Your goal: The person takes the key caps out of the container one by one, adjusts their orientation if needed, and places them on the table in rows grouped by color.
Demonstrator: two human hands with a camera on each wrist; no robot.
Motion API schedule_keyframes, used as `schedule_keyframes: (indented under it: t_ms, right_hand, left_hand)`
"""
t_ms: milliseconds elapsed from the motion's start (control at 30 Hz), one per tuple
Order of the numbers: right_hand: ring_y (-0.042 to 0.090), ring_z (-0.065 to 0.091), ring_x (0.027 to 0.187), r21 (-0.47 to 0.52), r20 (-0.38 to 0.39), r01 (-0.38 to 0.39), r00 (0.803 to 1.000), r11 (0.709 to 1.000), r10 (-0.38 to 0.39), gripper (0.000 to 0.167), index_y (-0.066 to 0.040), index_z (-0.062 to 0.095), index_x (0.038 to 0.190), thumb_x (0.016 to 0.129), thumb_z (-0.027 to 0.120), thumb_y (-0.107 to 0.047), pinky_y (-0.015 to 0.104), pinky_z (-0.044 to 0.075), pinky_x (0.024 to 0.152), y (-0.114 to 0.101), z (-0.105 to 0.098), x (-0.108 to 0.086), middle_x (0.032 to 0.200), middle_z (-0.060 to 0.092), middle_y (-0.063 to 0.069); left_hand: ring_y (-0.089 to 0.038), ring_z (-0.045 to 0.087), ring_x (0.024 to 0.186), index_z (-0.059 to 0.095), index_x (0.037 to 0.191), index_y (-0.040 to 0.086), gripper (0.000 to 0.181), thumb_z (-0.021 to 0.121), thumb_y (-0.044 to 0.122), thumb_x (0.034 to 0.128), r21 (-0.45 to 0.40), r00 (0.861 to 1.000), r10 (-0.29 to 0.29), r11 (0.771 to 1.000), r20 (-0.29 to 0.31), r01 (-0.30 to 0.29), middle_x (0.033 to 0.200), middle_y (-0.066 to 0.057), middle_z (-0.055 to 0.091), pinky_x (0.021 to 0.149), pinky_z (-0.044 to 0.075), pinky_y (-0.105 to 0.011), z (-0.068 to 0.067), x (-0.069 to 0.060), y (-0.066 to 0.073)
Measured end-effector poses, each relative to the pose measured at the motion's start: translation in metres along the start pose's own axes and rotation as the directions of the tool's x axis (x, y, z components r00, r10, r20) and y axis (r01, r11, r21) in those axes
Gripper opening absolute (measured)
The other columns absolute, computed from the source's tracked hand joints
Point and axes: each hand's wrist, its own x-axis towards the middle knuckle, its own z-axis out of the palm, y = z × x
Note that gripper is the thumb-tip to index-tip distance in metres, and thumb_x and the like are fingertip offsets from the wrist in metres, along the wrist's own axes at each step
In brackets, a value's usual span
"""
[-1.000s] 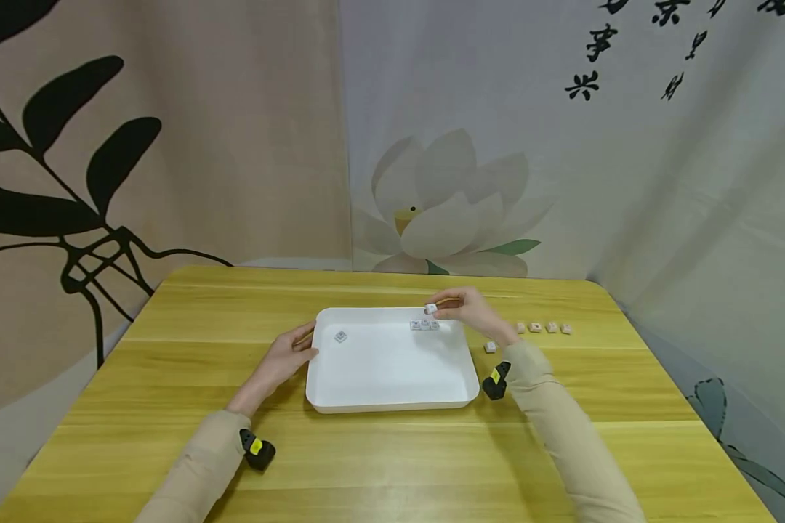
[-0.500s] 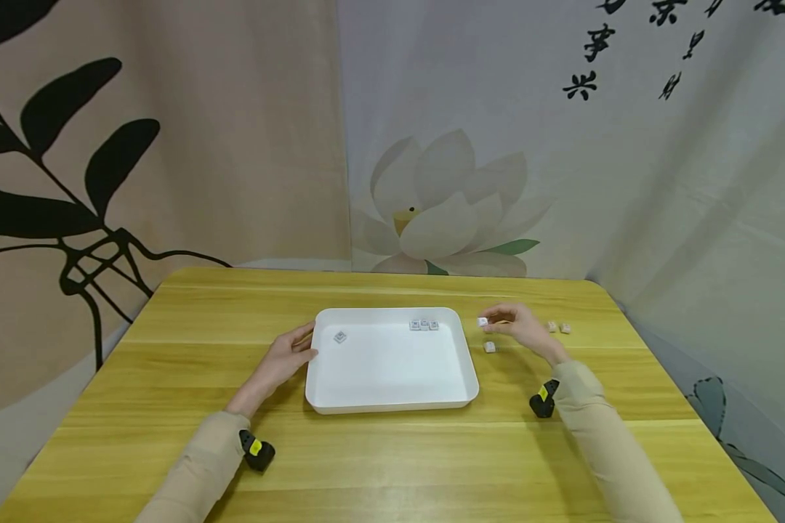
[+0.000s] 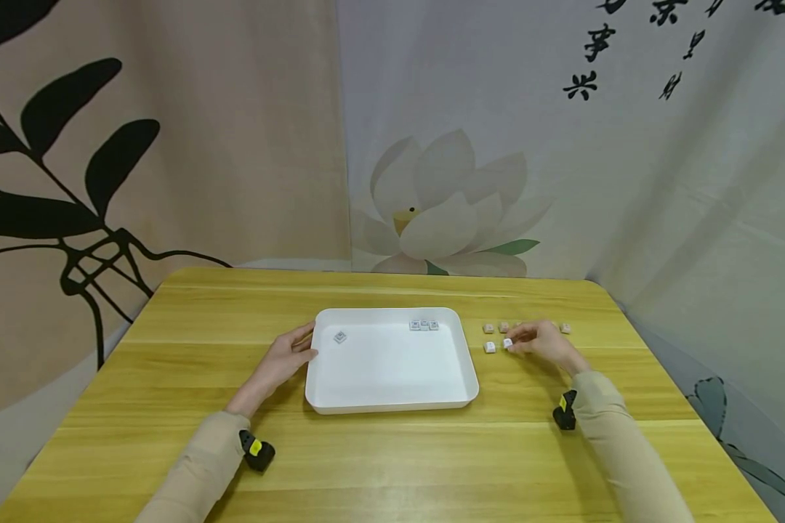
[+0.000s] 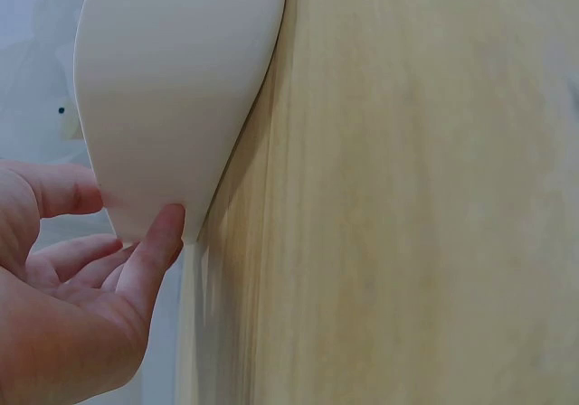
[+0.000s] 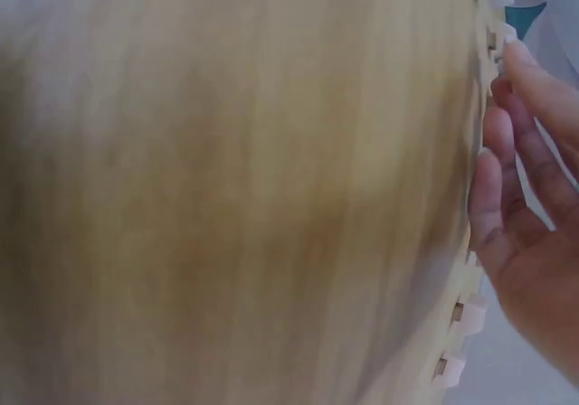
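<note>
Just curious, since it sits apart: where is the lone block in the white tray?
In the head view, the lone block lies near the far left corner of the white tray, close to the left hand and left of three aligned blocks.

The right hand [image 3: 544, 343] has left the far right corner of the tray [image 3: 392, 370] and come down at its right, the small white block [image 3: 507, 343] in its fingers now beside the front block [image 3: 490, 348]; contact with the table [image 3: 392, 465] is hard to tell. Two back-row blocks [image 3: 488, 328], previously covered, show.
</note>
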Motion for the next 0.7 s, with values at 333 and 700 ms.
schedule_keyframes:
  t_ms: [333,700]
  right_hand:
    - [0.015,0.057,0.079,-0.064,-0.012,0.017,1.0,0.998,-0.018,0.022,0.002,0.07,0.101,0.082,0.072,-0.01,0.02,0.047,0.066,0.003,0.0018,0.0023,0.101,0.069,0.019]
    - [0.015,0.058,0.084,-0.058,0.042,0.045,0.998,0.997,-0.042,0.03,0.003,0.067,0.108,0.083,0.072,-0.011,0.02,0.049,0.069,-0.0003,-0.0065,0.003,0.105,0.067,0.022]
  left_hand:
    - [-0.039,0.026,0.142,0.018,0.151,0.0,0.062,0.047,0.003,0.0963,0.012,1.0,-0.011,1.0,-0.009,0.011,0.157,-0.023,0.019,0.112,0.035,-0.047,0.0004,-0.0002,0.0012]
    - [-0.039,0.027,0.142,0.018,0.151,0.0,0.062,0.047,0.003,0.0961,0.021,1.0,-0.009,1.0,-0.012,0.01,0.156,-0.023,0.02,0.111,0.036,-0.047,0.0003,0.001,0.0004]
